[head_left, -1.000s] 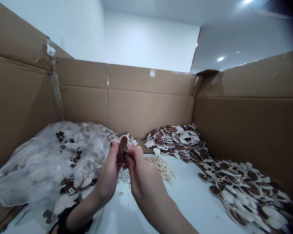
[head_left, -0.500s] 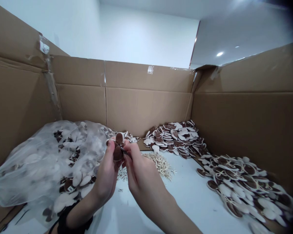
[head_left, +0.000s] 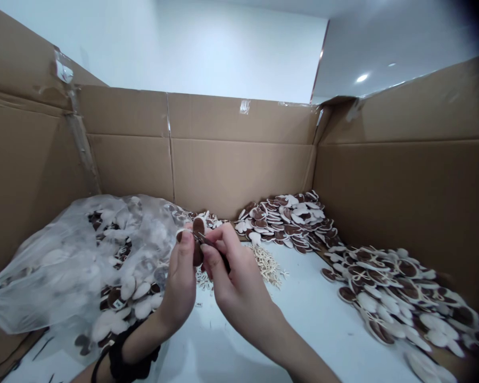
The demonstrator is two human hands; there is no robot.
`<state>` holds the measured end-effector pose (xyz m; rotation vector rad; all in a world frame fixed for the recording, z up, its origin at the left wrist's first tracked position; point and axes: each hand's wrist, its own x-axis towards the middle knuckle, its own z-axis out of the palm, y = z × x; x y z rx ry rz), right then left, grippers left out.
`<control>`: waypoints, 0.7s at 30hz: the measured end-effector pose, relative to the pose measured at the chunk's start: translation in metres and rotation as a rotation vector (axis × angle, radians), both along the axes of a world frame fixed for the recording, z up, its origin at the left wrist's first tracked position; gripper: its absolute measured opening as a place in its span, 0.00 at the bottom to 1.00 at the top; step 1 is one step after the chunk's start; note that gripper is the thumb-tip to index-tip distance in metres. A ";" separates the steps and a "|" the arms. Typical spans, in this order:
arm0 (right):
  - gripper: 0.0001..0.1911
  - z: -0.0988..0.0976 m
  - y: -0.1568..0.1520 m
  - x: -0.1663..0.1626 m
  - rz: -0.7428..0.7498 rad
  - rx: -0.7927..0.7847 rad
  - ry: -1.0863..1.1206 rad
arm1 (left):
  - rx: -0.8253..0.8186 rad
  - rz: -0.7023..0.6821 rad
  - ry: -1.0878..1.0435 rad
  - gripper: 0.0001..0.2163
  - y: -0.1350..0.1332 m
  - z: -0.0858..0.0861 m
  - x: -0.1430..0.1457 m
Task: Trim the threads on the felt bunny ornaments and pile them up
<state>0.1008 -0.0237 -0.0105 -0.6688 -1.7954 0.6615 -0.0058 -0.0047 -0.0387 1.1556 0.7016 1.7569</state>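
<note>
My left hand (head_left: 182,276) is closed on a brown plush piece with a white edge and rounded lobes (head_left: 198,226). It holds the piece up above the table, and part of it is hidden by my fingers. My right hand (head_left: 237,279) grips slim dark tweezers (head_left: 206,241), whose pointed tip meets the middle of the plush piece. I cannot make out whether anything is pinched at that tip. Behind my hands, small cream cord pieces (head_left: 266,264) lie heaped on the white tabletop (head_left: 303,314).
On the left, a translucent plastic bag (head_left: 59,266) spills similar brown and white pieces. More of them form a pile (head_left: 287,221) at the back right and another pile (head_left: 399,298), several with cream cords, at the right. Cardboard walls (head_left: 239,170) enclose the table.
The plush piece has turned in my left hand, so its lower lobe shows less. My right hand has shifted its grip, and the tweezers' tip has moved up slightly. The camera view has tilted slightly.
</note>
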 end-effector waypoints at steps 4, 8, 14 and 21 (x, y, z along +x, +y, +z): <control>0.07 0.002 0.001 -0.003 0.221 -0.188 0.234 | -0.012 -0.006 -0.021 0.13 -0.002 0.002 -0.002; 0.13 0.003 0.002 -0.006 0.275 -0.265 0.315 | 0.038 -0.069 -0.004 0.13 -0.005 0.006 -0.002; 0.09 -0.003 0.005 -0.005 0.150 -0.177 0.301 | 0.093 0.060 0.140 0.11 -0.005 0.005 0.001; 0.09 -0.004 0.008 -0.006 0.192 -0.156 0.314 | 0.116 0.067 0.157 0.09 0.002 -0.009 0.001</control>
